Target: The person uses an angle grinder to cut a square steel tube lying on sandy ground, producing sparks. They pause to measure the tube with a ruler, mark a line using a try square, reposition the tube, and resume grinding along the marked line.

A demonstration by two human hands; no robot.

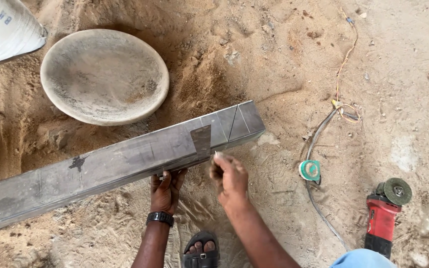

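View from above of a person's two bare hands working on a long grey rectangular steel tube (115, 161) that lies slantwise across sandy ground, its far end raised toward the upper right. The left hand (166, 188), with a black watch (160, 217) on the wrist, reaches up from below and grips the tube's near lower edge, fingers curled against the metal just under a small flat metal square (201, 140) that rests against the tube's face. The right hand (229, 177) is just beside it to the right, slightly blurred, fingertips bunched together on a small pale object right at the tube's lower edge; what that object is cannot be told. The tube therefore sits directly above and in front of both hands, touching the left. Marked lines cross the tube near its right end. Behind the tube a shallow round pan (104, 75) rests on the sand, with a white sack (3, 27) at the upper left. To the right lie a small green tape measure (310, 169), a cable (319, 144), and a red angle grinder (386, 211). A sandalled foot (200, 253) shows at the bottom.
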